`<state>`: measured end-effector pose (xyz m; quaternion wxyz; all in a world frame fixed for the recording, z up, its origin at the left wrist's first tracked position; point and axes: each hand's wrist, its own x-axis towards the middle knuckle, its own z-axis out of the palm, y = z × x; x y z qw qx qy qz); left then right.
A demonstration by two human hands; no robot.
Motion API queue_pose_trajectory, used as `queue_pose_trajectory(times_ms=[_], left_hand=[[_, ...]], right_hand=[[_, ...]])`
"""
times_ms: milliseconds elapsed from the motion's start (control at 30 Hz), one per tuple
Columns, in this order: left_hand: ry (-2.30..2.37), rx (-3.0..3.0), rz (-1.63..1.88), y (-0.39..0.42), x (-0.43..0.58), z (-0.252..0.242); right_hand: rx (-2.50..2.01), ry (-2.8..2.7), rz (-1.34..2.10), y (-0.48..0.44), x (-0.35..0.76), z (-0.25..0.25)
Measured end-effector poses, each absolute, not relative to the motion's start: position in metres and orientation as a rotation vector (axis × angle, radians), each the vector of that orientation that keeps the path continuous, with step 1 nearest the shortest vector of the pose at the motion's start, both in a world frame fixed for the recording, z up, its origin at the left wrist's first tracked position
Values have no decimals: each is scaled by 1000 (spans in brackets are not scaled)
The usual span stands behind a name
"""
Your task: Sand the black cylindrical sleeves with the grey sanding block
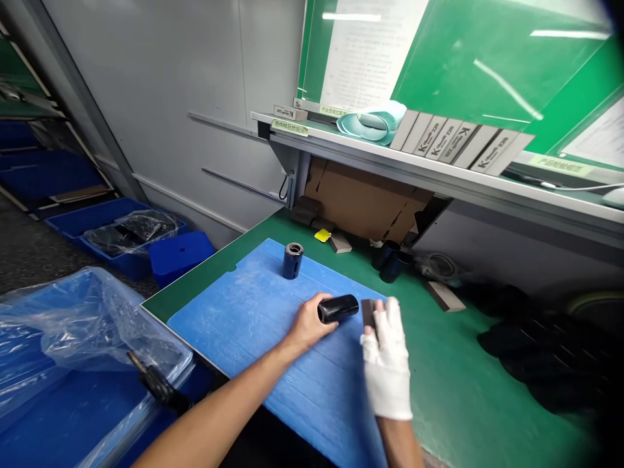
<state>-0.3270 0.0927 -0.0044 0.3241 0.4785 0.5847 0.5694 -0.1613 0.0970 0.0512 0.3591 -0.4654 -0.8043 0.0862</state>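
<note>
Two hands work over a blue mat lying on a green table. The left hand, bare, has its fingers closed around a black cylinder, which lies on its side just above the mat near the middle. The right hand wears a white cloth glove with bare fingertips showing, and these are closed on a small dark block, held right beside the end of the cylinder.

Farther up the mat, a second black cylinder stands upright with a hole in its top. Past the mat's far edge, on the table, are two dark cups, a tan block and a yellow note. Another tan block lies to the right, near a dark heap.

Above the table, a shelf carries a row of white boxes marked with a K, and a curled blue-green paper. A sheet of printed paper stands behind them. To the left, on the floor, sit blue bins, and a clear plastic bag covers the nearest one.
</note>
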Motion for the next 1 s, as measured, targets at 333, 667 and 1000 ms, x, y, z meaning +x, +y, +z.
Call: queue_pose_trajectory(times_ms=[333,667,1000], left_hand=[[1564,1339,1451,91,-325,1],[1543,1348,1451,92,-324,-3],[1551,1362,1426,90,-325,1]], right_hand=[[-1304,-2527,-41,84,-214,62],[-1368,-2529,-115,84,-215,62],[-1293,-2309,36,138,-207,69]])
